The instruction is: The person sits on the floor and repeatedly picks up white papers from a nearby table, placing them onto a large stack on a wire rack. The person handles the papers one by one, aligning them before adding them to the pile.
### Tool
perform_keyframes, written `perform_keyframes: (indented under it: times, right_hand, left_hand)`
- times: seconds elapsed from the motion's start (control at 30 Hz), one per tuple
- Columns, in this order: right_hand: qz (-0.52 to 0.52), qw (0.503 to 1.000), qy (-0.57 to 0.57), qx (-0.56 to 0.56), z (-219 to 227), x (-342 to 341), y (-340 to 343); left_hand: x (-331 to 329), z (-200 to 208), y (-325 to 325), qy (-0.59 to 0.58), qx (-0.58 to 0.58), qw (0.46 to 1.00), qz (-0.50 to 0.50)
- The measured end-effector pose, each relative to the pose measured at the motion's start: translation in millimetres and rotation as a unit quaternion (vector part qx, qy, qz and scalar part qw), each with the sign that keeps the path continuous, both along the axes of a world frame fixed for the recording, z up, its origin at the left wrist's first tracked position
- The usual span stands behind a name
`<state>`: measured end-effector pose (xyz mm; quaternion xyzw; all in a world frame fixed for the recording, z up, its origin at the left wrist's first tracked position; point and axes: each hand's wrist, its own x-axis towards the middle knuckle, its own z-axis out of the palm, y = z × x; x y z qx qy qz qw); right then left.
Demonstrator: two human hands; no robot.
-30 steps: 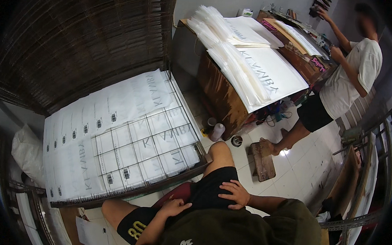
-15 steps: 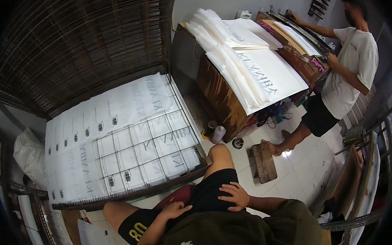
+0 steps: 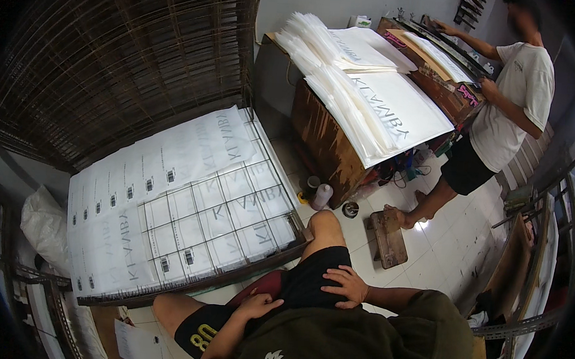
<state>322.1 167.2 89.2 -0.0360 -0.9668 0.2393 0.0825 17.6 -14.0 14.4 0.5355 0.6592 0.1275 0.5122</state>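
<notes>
Both hands rest on the seated person's own lap: the right hand (image 3: pixel 345 286) lies flat on the black shorts (image 3: pixel 307 287) over the right thigh, its fingers (image 3: pixel 334 273) spread apart and clamped on nothing, while the left hand (image 3: pixel 258 305) lies on the left thigh beside a dark red patch (image 3: pixel 262 285), fingers loosely curled together and holding nothing. The shorts are black with a yellow number printed at the left hem. Just ahead of the knees a wire grid rack (image 3: pixel 197 207) lies tilted, covered by large translucent white printed sheets (image 3: pixel 135 200) that carry grey lettering and rows of small dark square marks. Further right, a brown wooden desk (image 3: pixel 326 145) bears a thick fanned stack of white sheets (image 3: pixel 378 103), the top one with large grey letters. At the desk's foot on the white tiled floor (image 3: pixel 454 249) stand a pale cylindrical bottle (image 3: pixel 321 196) and a small dark can (image 3: pixel 350 210), near a wooden board (image 3: pixel 390 238). Another person in a white shirt (image 3: pixel 511 94) stands at a second bench well apart.
</notes>
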Motion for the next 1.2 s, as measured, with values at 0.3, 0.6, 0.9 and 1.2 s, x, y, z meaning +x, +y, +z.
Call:
perform_keyframes:
  times: [0.3,0.6,0.9,1.2]
  right_hand:
    - [-0.008,1.000,0.002,-0.006,0.1,1.1,-1.7]
    - [-0.013,1.000,-0.002,-0.009,2.4,1.0,-4.0]
    - [-0.011,1.000,0.001,-0.008,-1.3,1.7,-3.6]
    - [-0.014,1.000,0.015,-0.002,-2.8,1.3,-3.6]
  left_hand:
    - [-1.5,-3.8,0.3,-0.010,-0.031,0.999,0.004]
    - [-2.6,-3.7,1.2,0.009,-0.025,1.000,-0.011]
    - [-1.2,-7.9,-1.9,-0.006,-0.024,1.000,0.008]
    - [-1.2,-3.5,-0.8,0.002,-0.028,1.000,0.002]
